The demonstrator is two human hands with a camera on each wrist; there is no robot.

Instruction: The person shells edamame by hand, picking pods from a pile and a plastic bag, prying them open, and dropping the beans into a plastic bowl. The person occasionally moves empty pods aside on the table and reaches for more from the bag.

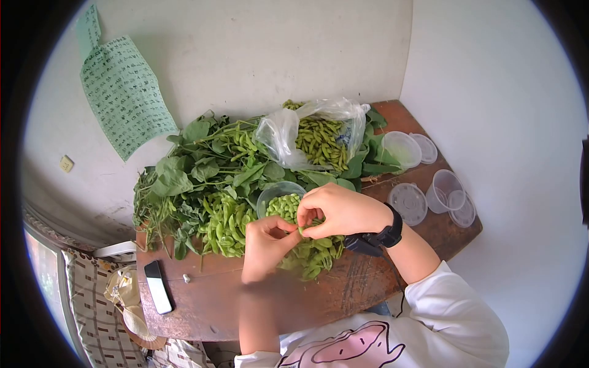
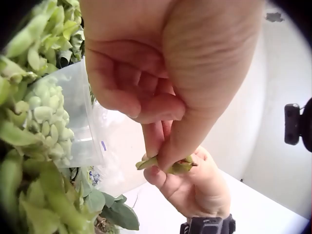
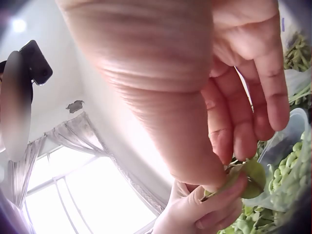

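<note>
Both hands meet over the front of the table at a green soybean pod [image 2: 181, 167]. My left hand [image 1: 265, 248] pinches it between thumb and index finger. The thumb and fingertips of my right hand [image 1: 343, 211] grip the same pod from the other side; in the right wrist view the pod [image 3: 254, 178] looks split, with a flap spread. Just behind the fingers stands a clear plastic tub [image 1: 264, 197] holding shelled green beans [image 1: 283, 207]. Plump pods [image 1: 224, 228] lie left of the tub, and flattened pods [image 1: 320, 254] lie under the hands.
Leafy bean stalks [image 1: 202, 165] cover the back of the wooden table [image 1: 368, 288]. A plastic bag [image 1: 279, 138] of darker pods sits among them. Clear cups [image 1: 443, 190] and lids [image 1: 407, 203] stand at the right; a phone [image 1: 158, 287] lies at the left edge.
</note>
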